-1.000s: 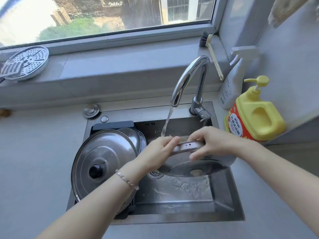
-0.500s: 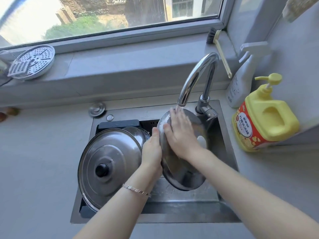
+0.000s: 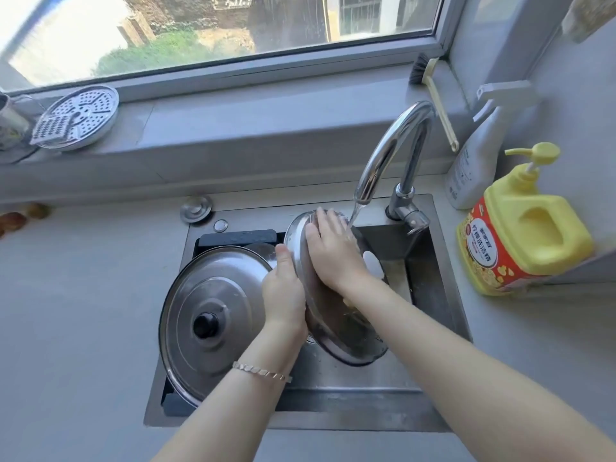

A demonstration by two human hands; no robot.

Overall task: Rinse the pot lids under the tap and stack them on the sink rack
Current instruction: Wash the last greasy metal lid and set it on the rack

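Round stainless-steel pot lid (image 3: 333,316) is held under chrome tap (image 3: 390,151): rim gripped by left hand (image 3: 283,291), face pressed by flat-fingered right hand (image 3: 333,258). Yellow pump jug (image 3: 523,228) is labelled in Chinese characters.

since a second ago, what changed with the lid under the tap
The small lid tipped from nearly flat to on edge. The left hand grips its rim, and the right hand moved flat onto its face. The big lid and running tap stayed.
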